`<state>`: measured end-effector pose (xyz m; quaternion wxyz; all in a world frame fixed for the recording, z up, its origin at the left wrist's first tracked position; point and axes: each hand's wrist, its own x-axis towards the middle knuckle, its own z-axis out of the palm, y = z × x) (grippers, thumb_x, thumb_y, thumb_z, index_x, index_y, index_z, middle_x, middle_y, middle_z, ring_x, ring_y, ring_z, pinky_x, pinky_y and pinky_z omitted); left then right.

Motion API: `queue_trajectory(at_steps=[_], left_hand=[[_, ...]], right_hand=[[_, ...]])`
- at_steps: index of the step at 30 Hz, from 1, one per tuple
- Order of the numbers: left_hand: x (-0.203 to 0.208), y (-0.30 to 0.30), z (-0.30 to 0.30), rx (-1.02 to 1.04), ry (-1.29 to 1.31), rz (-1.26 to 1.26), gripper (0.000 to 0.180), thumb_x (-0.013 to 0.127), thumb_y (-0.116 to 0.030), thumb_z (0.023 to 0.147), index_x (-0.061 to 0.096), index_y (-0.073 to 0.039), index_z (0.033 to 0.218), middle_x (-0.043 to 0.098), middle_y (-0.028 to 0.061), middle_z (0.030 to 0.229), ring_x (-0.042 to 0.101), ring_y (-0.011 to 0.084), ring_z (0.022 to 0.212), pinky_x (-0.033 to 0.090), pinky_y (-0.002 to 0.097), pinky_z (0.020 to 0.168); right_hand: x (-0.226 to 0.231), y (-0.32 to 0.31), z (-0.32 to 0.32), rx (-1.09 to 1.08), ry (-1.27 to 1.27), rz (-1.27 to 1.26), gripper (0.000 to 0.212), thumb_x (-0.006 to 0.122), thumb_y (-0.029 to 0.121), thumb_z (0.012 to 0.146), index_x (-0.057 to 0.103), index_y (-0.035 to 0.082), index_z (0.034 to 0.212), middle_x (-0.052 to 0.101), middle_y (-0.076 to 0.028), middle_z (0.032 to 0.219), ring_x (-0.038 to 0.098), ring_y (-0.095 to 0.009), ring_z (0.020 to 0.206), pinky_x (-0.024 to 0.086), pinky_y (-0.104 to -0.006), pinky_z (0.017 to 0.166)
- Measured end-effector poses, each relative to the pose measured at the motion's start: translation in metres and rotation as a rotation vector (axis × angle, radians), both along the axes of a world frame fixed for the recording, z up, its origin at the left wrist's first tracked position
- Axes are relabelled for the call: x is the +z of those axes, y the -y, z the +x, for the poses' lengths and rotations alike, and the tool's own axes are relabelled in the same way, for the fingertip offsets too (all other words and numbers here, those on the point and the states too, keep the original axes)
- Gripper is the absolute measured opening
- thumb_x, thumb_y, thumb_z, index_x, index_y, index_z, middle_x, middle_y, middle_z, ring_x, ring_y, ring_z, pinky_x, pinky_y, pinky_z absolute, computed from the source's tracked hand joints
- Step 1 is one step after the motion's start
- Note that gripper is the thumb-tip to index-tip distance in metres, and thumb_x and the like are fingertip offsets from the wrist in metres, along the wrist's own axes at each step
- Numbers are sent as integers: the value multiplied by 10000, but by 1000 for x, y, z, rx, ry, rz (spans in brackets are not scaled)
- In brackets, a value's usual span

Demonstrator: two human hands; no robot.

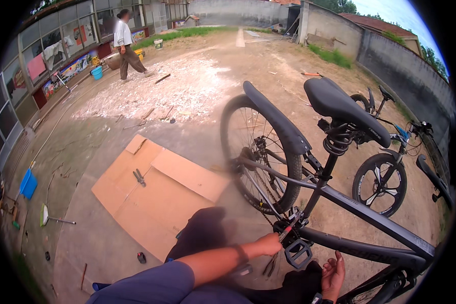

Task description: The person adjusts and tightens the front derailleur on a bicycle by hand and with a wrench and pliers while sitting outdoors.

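A dark grey bicycle point(357, 201) stands in front of me on the right, its rear wheel point(292, 177) pointing away. My left hand point(269, 244) is closed round a slim red-handled tool point(287, 232), which looks like a screwdriver. The tool's far end is at the frame near the crank; its exact contact is too small to tell. Just below hangs a black pedal point(298, 254). Beside the frame's lower tube, my right hand point(332, 272) is raised, palm up, thumb out and fingers loosely curled, with nothing in it. Pliers-like handles point(270, 264) show under my left hand.
A flattened cardboard sheet point(152, 200) lies to the left, with dark pliers point(139, 177) on it. Behind the saddle point(334, 104) stands a second bicycle point(380, 180). A person point(122, 43) walks past pale rubble point(172, 91) at far left. A blue dustpan point(28, 184) sits left.
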<state>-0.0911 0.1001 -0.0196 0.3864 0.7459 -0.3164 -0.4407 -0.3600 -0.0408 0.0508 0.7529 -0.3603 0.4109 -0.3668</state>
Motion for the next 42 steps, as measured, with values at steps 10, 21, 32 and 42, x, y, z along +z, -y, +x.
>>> queue_trajectory(at_steps=[10,21,32,42], left_hand=[[10,1,5,-118,-29,67,374,486,-75,778,561,74,1113,677,202,743,692,296,622,546,418,593],[10,0,3,-79,-4,65,355,488,-91,778,572,67,1085,677,201,735,696,296,619,552,422,606],[19,-3,3,-73,-17,78,312,526,-115,784,583,79,1022,683,220,751,706,323,656,548,432,622],[34,-5,4,-98,-28,85,355,512,-115,796,561,78,1090,681,201,741,704,302,629,552,429,616]], right_hand=[[-3,2,-2,23,11,-11,442,606,366,995,567,93,1340,664,-32,880,658,-126,658,538,-220,518],[-1,1,-2,23,-1,-16,455,611,378,991,563,94,1344,662,-29,881,652,-118,657,536,-210,524],[0,1,-2,19,14,-17,447,614,368,990,566,93,1339,665,-31,882,658,-121,653,543,-211,520],[-2,2,-3,35,5,-22,482,639,395,969,565,104,1347,653,-29,892,651,-115,660,526,-205,520]])
